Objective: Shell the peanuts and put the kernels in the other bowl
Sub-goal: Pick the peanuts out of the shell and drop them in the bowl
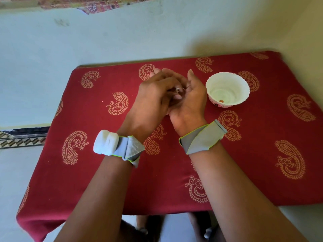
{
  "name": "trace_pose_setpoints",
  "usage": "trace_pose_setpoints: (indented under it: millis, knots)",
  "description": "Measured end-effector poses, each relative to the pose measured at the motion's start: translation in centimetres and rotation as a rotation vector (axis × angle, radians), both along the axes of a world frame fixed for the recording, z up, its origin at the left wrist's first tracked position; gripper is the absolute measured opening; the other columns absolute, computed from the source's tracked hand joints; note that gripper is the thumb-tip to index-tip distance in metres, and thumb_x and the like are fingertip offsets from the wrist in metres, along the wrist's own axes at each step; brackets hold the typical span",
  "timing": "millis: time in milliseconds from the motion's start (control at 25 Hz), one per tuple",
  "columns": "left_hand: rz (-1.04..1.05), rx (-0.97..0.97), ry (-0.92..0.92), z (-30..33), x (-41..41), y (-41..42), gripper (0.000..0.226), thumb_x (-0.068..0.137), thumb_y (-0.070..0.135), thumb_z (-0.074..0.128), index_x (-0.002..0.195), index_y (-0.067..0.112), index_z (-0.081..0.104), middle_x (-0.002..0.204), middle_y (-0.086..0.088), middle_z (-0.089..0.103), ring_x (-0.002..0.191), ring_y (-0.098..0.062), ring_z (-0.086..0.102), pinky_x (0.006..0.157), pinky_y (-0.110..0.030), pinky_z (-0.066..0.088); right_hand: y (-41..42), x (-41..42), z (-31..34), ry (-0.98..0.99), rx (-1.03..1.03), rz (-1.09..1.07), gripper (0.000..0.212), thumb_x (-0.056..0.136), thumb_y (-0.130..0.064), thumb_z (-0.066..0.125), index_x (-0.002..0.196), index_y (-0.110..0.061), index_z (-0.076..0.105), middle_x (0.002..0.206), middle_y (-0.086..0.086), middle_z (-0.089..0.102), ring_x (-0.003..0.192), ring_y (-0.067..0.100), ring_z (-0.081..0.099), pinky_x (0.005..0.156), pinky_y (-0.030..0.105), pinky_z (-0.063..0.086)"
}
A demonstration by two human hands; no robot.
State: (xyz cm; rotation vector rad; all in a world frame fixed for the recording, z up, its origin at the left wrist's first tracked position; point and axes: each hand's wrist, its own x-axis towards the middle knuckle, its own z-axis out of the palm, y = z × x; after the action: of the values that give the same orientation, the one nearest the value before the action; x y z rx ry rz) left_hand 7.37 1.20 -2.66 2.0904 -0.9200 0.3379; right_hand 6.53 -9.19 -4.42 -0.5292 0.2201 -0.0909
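My two hands meet above the middle of the red cloth. My right hand (192,96) lies palm up with its thumb straight. My left hand (153,95) lies across it, fingers curled down into the palm. Between the left thumb and fingers shows a small pale bit, apparently a peanut (178,89); most of it is hidden. A white fluted bowl (241,81) stands just right of my right hand, with one reddish kernel (221,101) on its bottom. No second bowl is in sight.
The red paisley cloth (104,172) covers a small table that stands against a pale wall at the back and on the right. Grey bands wrap both wrists. The floor drops away on the left and at the front edge.
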Motion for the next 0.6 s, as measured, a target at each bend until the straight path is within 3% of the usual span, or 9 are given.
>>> trace_pose_setpoints:
  millis: [40,120,160,240,280,360,440,520,600]
  knots:
    - [-0.017,0.023,-0.026,0.1,-0.1,-0.1,0.026,0.082,-0.015,0.062,0.096,-0.001,0.078,0.096,-0.016,0.07,0.08,-0.014,0.064,0.074,-0.008,0.046,0.0,0.0,0.0,-0.013,0.039,0.024,0.063,0.109,-0.043,0.03,0.107,0.009,0.066,0.123,0.035,0.067,0.121,0.042,0.067,0.115,0.046,0.047]
    - [-0.023,0.03,-0.041,0.1,0.0,0.1,0.027,0.082,-0.012,0.065,0.099,0.002,0.08,0.096,-0.016,0.071,0.081,-0.019,0.067,0.074,-0.018,0.052,-0.1,-0.2,0.2,-0.051,0.103,0.044,0.066,0.108,-0.044,0.027,0.111,0.011,0.064,0.138,0.038,0.057,0.135,0.048,0.055,0.12,0.049,0.041]
    - [-0.014,0.019,-0.035,0.1,0.1,0.2,0.026,0.082,-0.011,0.067,0.1,0.003,0.08,0.096,-0.014,0.072,0.083,-0.02,0.068,0.074,-0.02,0.052,-0.1,-0.2,0.3,-0.07,0.126,0.05,0.067,0.108,-0.044,0.027,0.11,0.011,0.064,0.139,0.037,0.056,0.136,0.048,0.053,0.112,0.046,0.05]
    - [0.006,-0.03,0.003,0.0,0.0,0.3,0.028,0.082,-0.013,0.068,0.101,0.003,0.08,0.097,-0.011,0.073,0.086,-0.016,0.068,0.074,-0.015,0.05,-0.2,-0.4,0.5,-0.074,0.145,0.05,0.066,0.108,-0.043,0.028,0.108,0.011,0.066,0.135,0.035,0.059,0.134,0.048,0.055,0.073,0.029,0.064]
    - [0.021,-0.065,0.025,0.0,0.0,0.3,0.03,0.082,-0.015,0.067,0.102,0.003,0.08,0.098,-0.01,0.073,0.087,-0.014,0.068,0.075,-0.015,0.051,-0.2,-0.5,0.6,-0.064,0.14,0.043,0.065,0.108,-0.043,0.029,0.108,0.011,0.066,0.132,0.035,0.061,0.128,0.046,0.061,0.055,0.022,0.059]
    - [0.082,-0.139,0.041,0.0,-0.1,0.3,0.031,0.083,-0.014,0.066,0.105,0.004,0.079,0.1,-0.009,0.073,0.088,-0.015,0.069,0.077,-0.025,0.057,-0.3,-0.6,0.7,-0.047,0.128,0.022,0.063,0.109,-0.041,0.03,0.109,0.011,0.066,0.127,0.032,0.066,0.095,0.035,0.077,0.045,0.02,0.052]
    - [0.172,-0.184,0.01,0.0,0.3,0.6,0.032,0.082,-0.011,0.067,0.109,0.006,0.077,0.1,-0.006,0.072,0.085,-0.017,0.07,0.075,-0.031,0.059,-0.4,-0.6,0.6,-0.032,0.096,-0.012,0.064,0.109,-0.041,0.031,0.117,0.012,0.065,0.127,0.033,0.066,0.087,0.03,0.074,0.056,0.025,0.059]
    - [0.255,-0.138,-0.051,-0.1,0.8,1.3,0.032,0.083,-0.011,0.065,0.108,0.005,0.075,0.097,-0.009,0.071,0.084,-0.021,0.07,0.075,-0.03,0.057,-0.6,-0.4,0.5,-0.035,0.079,-0.036,0.064,0.109,-0.04,0.031,0.123,0.014,0.062,0.127,0.033,0.066,0.106,0.035,0.073,0.079,0.033,0.063]
    - [0.287,0.0,-0.097,-0.5,1.3,2.0,0.031,0.082,-0.014,0.063,0.105,0.003,0.076,0.095,-0.014,0.071,0.084,-0.024,0.069,0.076,-0.02,0.053,-0.8,-0.3,0.3,-0.05,0.1,-0.055,0.064,0.109,-0.039,0.031,0.121,0.016,0.062,0.125,0.033,0.066,0.118,0.039,0.069,0.096,0.04,0.059]
